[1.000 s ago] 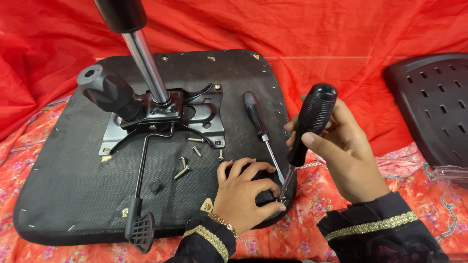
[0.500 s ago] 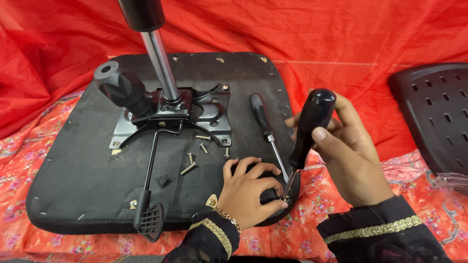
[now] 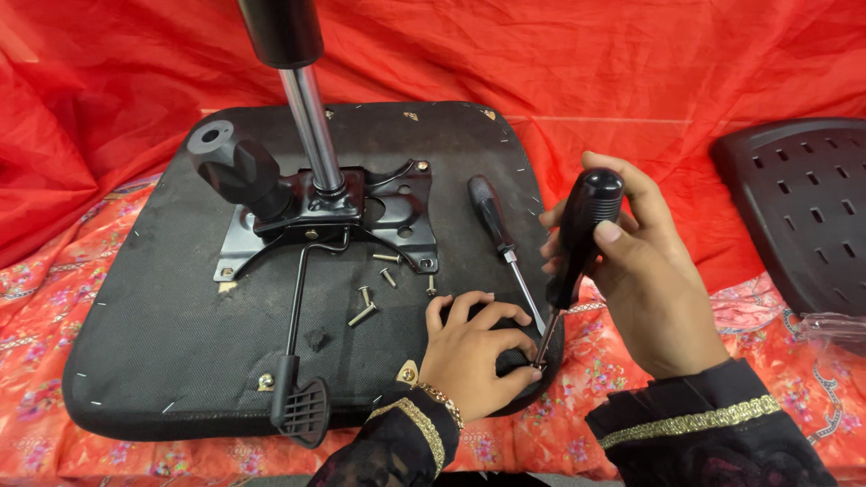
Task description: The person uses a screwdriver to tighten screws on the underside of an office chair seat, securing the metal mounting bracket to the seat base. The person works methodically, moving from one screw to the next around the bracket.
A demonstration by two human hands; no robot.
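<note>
An upturned office-chair seat (image 3: 162, 325) lies on red cloth (image 3: 631, 72), its underside covered in black fabric. Bolted to it is a black metal tilt mechanism (image 3: 361, 212) with a round knob (image 3: 230, 167) at its left, a chrome gas-lift column (image 3: 311, 122) rising from its middle, and a thin lever ending in a paddle (image 3: 302, 410) near the seat's front edge. Loose bolts (image 3: 365, 311) lie just in front of the plate.

The left hand (image 3: 474, 356) presses down at the seat's front right corner, fingers curled around a screw spot — what lies under them is hidden. The right hand (image 3: 640, 271) has its grip clenched round the black handle of a screwdriver (image 3: 577, 239), held steeply, its tip meeting the seat just beside the left fingers. A second screwdriver (image 3: 496, 230) lies free on the seat, just left of the held one.

Flowered red-orange fabric (image 3: 54, 298) spreads below the seat. At far right — well apart — rests a perforated black chair backrest (image 3: 803, 207).
</note>
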